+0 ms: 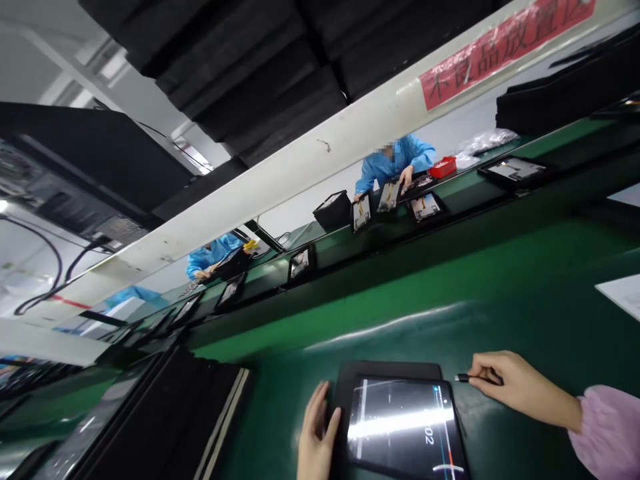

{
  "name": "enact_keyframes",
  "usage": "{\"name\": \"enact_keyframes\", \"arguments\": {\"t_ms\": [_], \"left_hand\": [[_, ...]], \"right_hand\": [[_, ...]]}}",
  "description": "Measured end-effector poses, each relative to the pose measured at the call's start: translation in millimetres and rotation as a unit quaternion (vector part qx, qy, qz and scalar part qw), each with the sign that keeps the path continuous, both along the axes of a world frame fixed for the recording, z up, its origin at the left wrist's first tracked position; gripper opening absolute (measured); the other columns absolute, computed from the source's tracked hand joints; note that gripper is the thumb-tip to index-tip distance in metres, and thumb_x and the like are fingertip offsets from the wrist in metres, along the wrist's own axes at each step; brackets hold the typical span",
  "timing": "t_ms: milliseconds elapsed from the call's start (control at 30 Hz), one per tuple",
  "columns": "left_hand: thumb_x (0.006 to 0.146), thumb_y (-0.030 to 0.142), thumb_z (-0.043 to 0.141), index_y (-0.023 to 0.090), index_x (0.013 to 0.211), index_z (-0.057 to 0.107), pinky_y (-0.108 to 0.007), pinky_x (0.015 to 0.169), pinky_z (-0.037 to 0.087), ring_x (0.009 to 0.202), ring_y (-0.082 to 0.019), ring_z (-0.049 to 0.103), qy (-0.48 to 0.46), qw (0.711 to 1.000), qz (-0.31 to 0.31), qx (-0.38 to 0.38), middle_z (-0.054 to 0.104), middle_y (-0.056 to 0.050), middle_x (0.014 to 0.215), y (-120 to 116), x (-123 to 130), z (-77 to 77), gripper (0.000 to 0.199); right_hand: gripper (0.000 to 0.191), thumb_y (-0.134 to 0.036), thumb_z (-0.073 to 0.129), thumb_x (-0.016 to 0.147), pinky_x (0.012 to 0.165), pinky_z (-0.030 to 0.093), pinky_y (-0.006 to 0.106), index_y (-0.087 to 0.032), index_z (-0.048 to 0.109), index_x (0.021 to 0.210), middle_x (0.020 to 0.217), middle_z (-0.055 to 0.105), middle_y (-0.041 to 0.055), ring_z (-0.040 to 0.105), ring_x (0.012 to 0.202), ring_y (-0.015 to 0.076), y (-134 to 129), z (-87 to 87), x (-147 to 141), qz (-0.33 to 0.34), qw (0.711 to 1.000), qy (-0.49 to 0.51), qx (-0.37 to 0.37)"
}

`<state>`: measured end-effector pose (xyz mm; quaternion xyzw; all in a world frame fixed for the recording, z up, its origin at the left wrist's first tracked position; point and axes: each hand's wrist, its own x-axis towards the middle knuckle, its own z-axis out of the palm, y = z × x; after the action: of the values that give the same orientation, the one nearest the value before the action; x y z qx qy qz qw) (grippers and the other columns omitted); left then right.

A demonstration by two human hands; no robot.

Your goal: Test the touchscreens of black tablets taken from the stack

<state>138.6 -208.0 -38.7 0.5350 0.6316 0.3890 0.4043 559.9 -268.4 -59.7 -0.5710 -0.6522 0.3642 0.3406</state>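
A tablet (pixel 401 427) with a lit, glossy screen lies on a flat black tray (pixel 400 369) on the green bench, and light glares across its middle. My left hand (pixel 319 433) rests at the tray's left edge, fingers stretched and thumb apart, the thumb tip by the tray's rim. To the right of the tablet, my right hand (pixel 505 380) pinches a black cable plug (pixel 463 378). Its metal tip points left toward the tablet, with a gap between them. Most of the cable is hidden by my fingers.
Black trays (pixel 185 407) are stacked at the left. Behind the bench, a conveyor (pixel 330 257) carries opened devices in trays. Two co-workers in blue handle devices across it. A white shelf beam (pixel 280 180) with a red label crosses overhead. White paper (pixel 623 295) lies at the right.
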Motion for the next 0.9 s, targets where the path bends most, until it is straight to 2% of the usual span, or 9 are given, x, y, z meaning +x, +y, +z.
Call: {"name": "enact_keyframes", "arguments": {"t_ms": [67,167,267,400,667,833,900], "left_hand": [[0.087,0.06,0.067,0.027,0.137,0.062,-0.043,0.128,0.021,0.151,-0.028,0.033,0.061,0.997,0.004,0.055,0.051,-0.005,0.154,-7.3,4.4,-5.3,0.06],[0.098,0.059,0.046,0.027,0.139,0.061,-0.043,0.128,0.02,0.15,-0.026,0.036,0.087,0.995,-0.027,0.027,0.053,-0.003,0.152,-18.8,11.7,-10.3,0.054],[0.102,0.058,0.037,0.027,0.141,0.059,-0.043,0.13,0.014,0.15,-0.024,0.035,0.111,0.992,-0.056,0.018,0.052,-0.003,0.153,-23.5,16.8,-9.0,0.055],[0.101,0.062,0.037,0.028,0.138,0.062,-0.046,0.129,0.015,0.15,-0.026,0.035,0.12,0.99,-0.074,0.01,0.05,-0.003,0.154,-21.6,18.8,-5.9,0.056],[0.097,0.065,0.045,0.028,0.132,0.067,-0.045,0.129,0.015,0.148,-0.027,0.038,0.087,0.994,-0.062,-0.001,0.056,-0.004,0.149,-22.1,20.8,-1.8,0.056],[0.096,0.065,0.046,0.028,0.133,0.067,-0.045,0.13,0.012,0.148,-0.027,0.038,0.081,0.995,-0.064,-0.001,0.057,-0.003,0.148,-20.7,20.0,-3.5,0.056],[0.097,0.066,0.044,0.028,0.134,0.066,-0.045,0.13,0.012,0.149,-0.027,0.036,0.084,0.994,-0.066,-0.008,0.056,-0.002,0.149,-20.0,19.1,-4.7,0.057]], "right_hand": [[0.017,-0.03,0.059,0.089,0.063,0.039,0.03,-0.023,0.061,0.074,0.074,0.06,-0.0006,0.059,0.069,0.0202,-5.3,1.2,-3.1,0.026,0.999,-0.016,0.018],[0.014,-0.022,0.06,0.087,0.073,0.042,0.033,-0.022,0.059,0.073,0.081,0.061,0.0,0.06,0.079,0.0212,-10.6,7.7,-8.4,0.061,0.997,-0.025,0.043],[0.015,-0.02,0.059,0.088,0.081,0.041,0.037,-0.022,0.059,0.074,0.082,0.06,0.0001,0.06,0.081,0.022,-11.8,13.6,-12.1,0.07,0.996,-0.036,0.045],[0.015,-0.022,0.06,0.09,0.084,0.041,0.039,-0.023,0.059,0.075,0.084,0.059,0.0,0.06,0.082,0.0227,-11.3,16.0,-13.1,0.074,0.996,-0.032,0.039],[0.015,-0.024,0.06,0.091,0.084,0.041,0.039,-0.023,0.059,0.076,0.085,0.06,0.0004,0.06,0.082,0.0237,-10.7,14.0,-11.7,0.08,0.996,-0.028,0.035],[0.018,-0.024,0.06,0.094,0.08,0.042,0.038,-0.024,0.058,0.076,0.083,0.061,0.0005,0.059,0.081,0.0241,-9.8,14.0,-10.5,0.079,0.996,-0.017,0.044],[0.018,-0.024,0.061,0.094,0.083,0.042,0.04,-0.024,0.059,0.077,0.084,0.061,0.0002,0.06,0.081,0.0238,-10.2,13.0,-11.2,0.082,0.996,-0.021,0.041]]}}
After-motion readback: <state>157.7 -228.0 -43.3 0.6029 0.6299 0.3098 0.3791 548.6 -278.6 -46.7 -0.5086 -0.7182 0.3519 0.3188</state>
